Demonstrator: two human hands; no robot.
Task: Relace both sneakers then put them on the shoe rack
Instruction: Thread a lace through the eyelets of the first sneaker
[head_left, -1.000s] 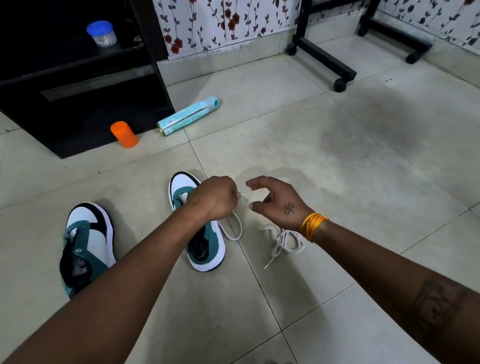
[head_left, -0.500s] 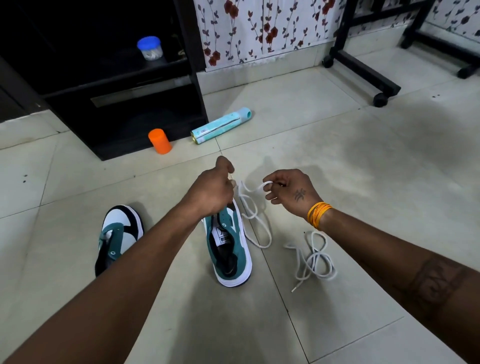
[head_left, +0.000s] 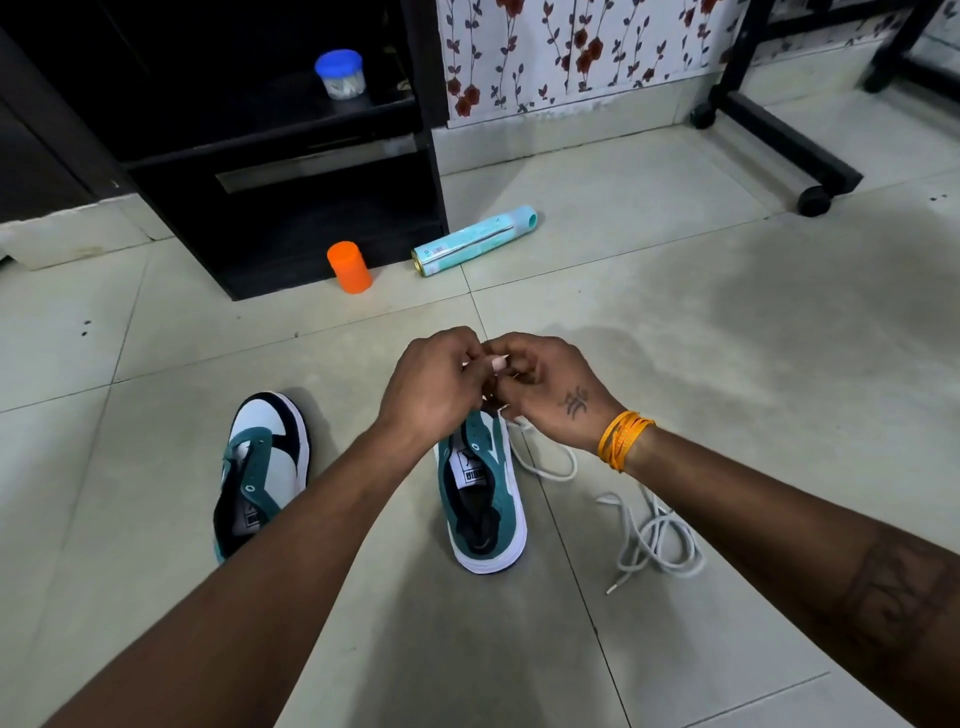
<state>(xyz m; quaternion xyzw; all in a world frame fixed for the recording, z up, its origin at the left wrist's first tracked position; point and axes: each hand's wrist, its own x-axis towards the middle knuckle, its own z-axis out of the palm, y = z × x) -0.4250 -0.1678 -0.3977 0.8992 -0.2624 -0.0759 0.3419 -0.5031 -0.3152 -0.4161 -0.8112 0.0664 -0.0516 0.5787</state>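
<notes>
Two teal-and-white sneakers stand on the tiled floor (head_left: 675, 338): the left sneaker (head_left: 262, 473) unlaced, the right sneaker (head_left: 480, 499) beneath both hands. The left hand (head_left: 434, 387) and right hand (head_left: 545, 389) each pinch one white lace (head_left: 545, 465); a second lace (head_left: 652, 540) lies coiled just beside that shoe.

sneaker (head_left: 480, 499) toe behind hands (head_left: 485, 384)

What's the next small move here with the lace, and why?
Probably feed the lace tip down into a front eyelet of the right-hand sneaker. Both the left hand and right hand pinch the lace above its toe, and neither sneaker looks laced yet.
</notes>
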